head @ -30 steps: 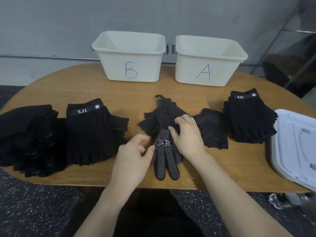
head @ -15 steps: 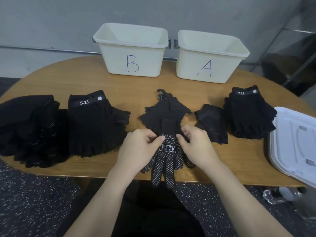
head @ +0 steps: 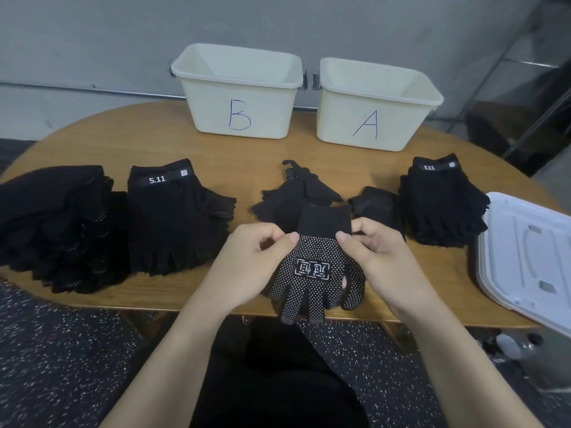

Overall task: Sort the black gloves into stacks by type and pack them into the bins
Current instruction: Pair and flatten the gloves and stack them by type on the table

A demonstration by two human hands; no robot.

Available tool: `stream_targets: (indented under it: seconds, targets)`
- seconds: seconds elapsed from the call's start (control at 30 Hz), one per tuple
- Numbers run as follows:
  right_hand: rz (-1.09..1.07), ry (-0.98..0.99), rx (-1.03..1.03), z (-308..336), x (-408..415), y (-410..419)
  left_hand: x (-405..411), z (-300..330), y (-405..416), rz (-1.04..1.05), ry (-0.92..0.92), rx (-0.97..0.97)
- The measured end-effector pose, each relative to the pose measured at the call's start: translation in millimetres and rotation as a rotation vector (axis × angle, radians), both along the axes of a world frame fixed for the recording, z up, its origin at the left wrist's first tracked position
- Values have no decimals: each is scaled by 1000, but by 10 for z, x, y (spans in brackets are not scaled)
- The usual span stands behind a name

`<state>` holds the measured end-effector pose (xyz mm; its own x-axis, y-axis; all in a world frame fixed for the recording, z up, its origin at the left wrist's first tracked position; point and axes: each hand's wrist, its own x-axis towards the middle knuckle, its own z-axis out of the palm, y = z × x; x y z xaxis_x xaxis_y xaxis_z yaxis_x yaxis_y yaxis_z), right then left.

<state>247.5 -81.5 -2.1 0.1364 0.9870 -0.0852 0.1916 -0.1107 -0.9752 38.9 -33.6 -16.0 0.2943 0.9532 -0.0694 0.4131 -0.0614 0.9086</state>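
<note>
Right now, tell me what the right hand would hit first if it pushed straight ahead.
Probably the small loose glove just beyond the right hand, which pinches the dotted glove. Depth is unclear from this view.

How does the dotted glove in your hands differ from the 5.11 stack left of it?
The dotted glove is a single full-finger glove with white grip dots and a printed emblem; the 5.11 stack holds several plain gloves that look fingerless, under a labelled band. The left hand and right hand pinch the dotted glove; the stack lies untouched on the table. Both are black.
</note>
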Motion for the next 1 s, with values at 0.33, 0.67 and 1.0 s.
stream_targets:
  seconds: [0.33,0.67,1.0]
  targets:
    - [171,-233,-22,-46,96,-63,-75,153,-210,-111,64,-57]
    - [-7,-541,107,-461,28,308,65,-297,-88,136,315,215]
    - [167,-981,308,-467,-36,-53,-10,-388,-213,-334,577,553]
